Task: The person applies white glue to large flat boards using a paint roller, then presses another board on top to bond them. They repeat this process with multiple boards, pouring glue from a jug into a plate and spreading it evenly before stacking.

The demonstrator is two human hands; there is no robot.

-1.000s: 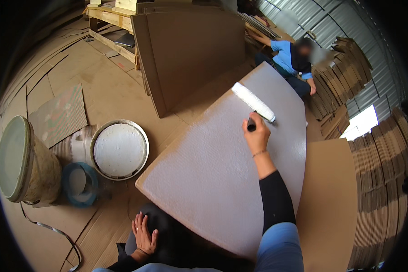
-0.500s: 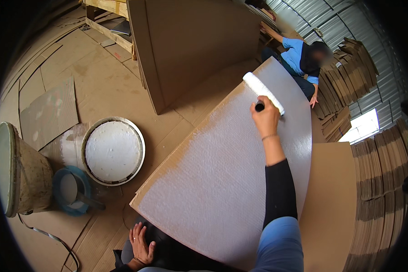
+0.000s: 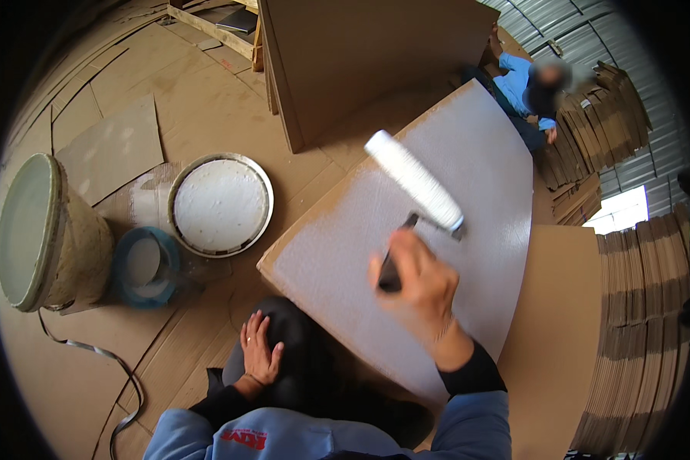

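Note:
My right hand [image 3: 422,285] is closed around the dark handle of a paint roller, a little blurred by motion. The roller's white sleeve [image 3: 415,181] lies slantwise over the panel, its far end near the left edge; whether it touches the surface I cannot tell. Under it, the large cardboard-brown panel [image 3: 322,257] with one curved side carries a wet-looking whitish coat. Bare brown shows along its left edge. My left hand [image 3: 261,354] rests on my dark-clad knee, fingers stretched out, holding nothing.
To the left stand a smeared bucket [image 3: 87,249], a round tray of white paint [image 3: 222,205] and a blue bowl [image 3: 119,285] with a whitish cup. A tall brown board [image 3: 368,69] stands beyond the panel. A co-worker [image 3: 516,80] sits near cardboard stacks [image 3: 635,330] on the right.
The roller and my right hand have come back toward me and left, from the panel's far part. The view has shifted. The coat looks smoother and covers more near the left edge.

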